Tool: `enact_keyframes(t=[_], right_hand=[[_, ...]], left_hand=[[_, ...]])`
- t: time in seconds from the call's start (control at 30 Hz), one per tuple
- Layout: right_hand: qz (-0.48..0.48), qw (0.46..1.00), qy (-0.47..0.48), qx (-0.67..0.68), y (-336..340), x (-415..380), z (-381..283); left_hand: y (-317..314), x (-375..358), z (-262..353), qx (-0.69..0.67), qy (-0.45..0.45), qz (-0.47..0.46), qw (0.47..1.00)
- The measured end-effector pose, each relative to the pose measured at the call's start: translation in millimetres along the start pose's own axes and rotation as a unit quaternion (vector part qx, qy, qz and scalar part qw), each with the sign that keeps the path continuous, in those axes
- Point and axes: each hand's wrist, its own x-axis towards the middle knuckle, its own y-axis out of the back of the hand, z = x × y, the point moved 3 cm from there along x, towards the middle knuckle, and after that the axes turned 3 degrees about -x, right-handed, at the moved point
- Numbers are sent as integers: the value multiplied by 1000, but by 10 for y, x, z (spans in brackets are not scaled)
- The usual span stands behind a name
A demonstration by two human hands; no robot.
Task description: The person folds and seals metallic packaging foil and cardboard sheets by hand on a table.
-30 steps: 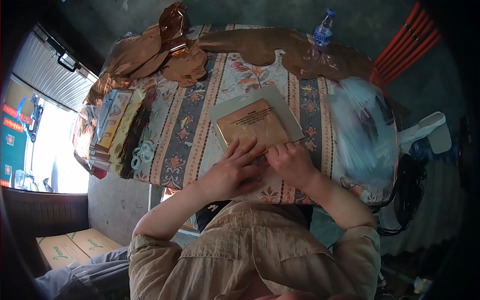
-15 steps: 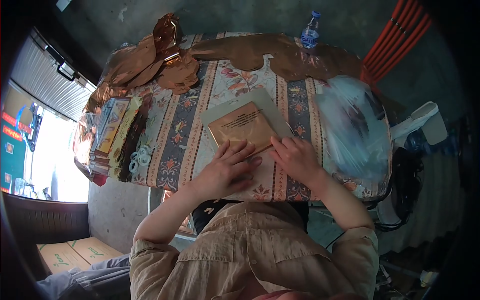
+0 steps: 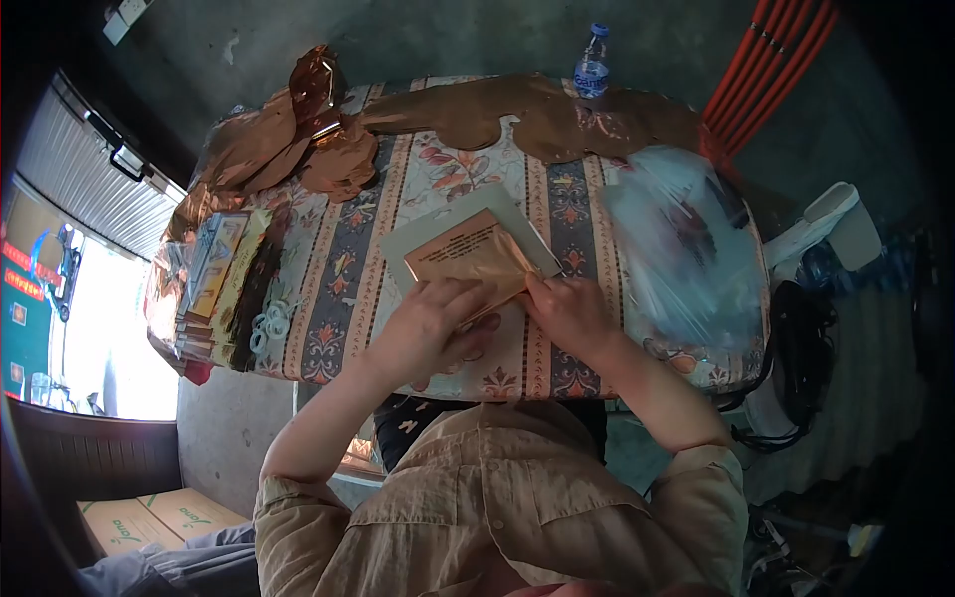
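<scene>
A copper-coloured foil packet [image 3: 463, 257] with printed dark text lies at a slant on a pale grey card [image 3: 505, 204] in the middle of the table. My left hand [image 3: 423, 326] rests over the packet's near left edge, its fingers stretched out and its thumb apart from them. At the near right corner my right hand [image 3: 569, 310] pinches the foil, which is lifted and creased there. The fingers hide part of the packet's near edge.
Copper foil sheets [image 3: 269, 139] lie along the far edge, beside a water bottle [image 3: 592, 65]. Stacked printed packets [image 3: 224, 274] and white rings [image 3: 271, 323] sit left; clear plastic bags [image 3: 681, 254] lie right. Red stacked legs [image 3: 771, 75] stand beyond the far right corner.
My right hand has drawn the packet's near right corner up, and the foil now creases there. My left hand has shifted slightly over the near edge. The whole view has moved a little.
</scene>
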Motion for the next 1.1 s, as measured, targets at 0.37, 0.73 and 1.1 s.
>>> enact_keyframes(t=[0.37,0.73,1.1], right_hand=[[-45,993,-55,98,280,-4,79],[-75,924,-298,-230,927,-141,2052],[-195,910,-304,-204,1411,-342,1419]], left_hand=[[-396,517,-218,-12,-49,116,992],[-388,500,-183,14,-59,127,990],[-384,463,-177,36,-91,144,985]])
